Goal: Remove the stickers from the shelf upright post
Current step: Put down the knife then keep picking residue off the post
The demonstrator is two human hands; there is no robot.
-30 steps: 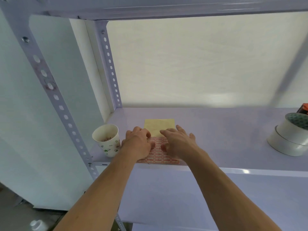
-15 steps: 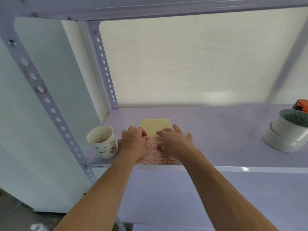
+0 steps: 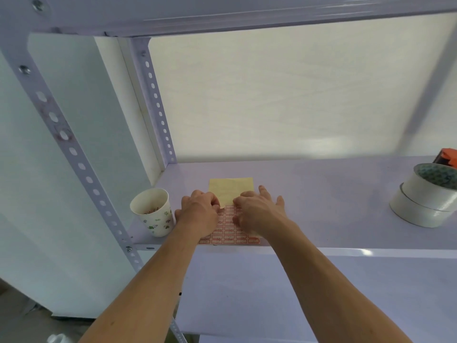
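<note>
A sticker sheet of red-bordered labels, with a bare yellow backing strip at its far end, lies on the lilac shelf board near the front edge. My left hand rests on the sheet's left side with its fingers curled, and the fingertips meet where the labels end. My right hand presses down the right side, index finger bent toward the same spot, and the other fingers are stretched out. The front left upright post has a row of holes and faint smudged marks around its upper holes.
A paper cup holding small scraps stands just left of my left hand. Two stacked white tape rolls and an orange dispenser sit at the far right. A rear upright post stands at the back left corner. Another shelf board lies below.
Both hands stay on the sticker sheet with only small finger movements. My view has shifted a little, so the shelf sits slightly lower and further left in the frame.
</note>
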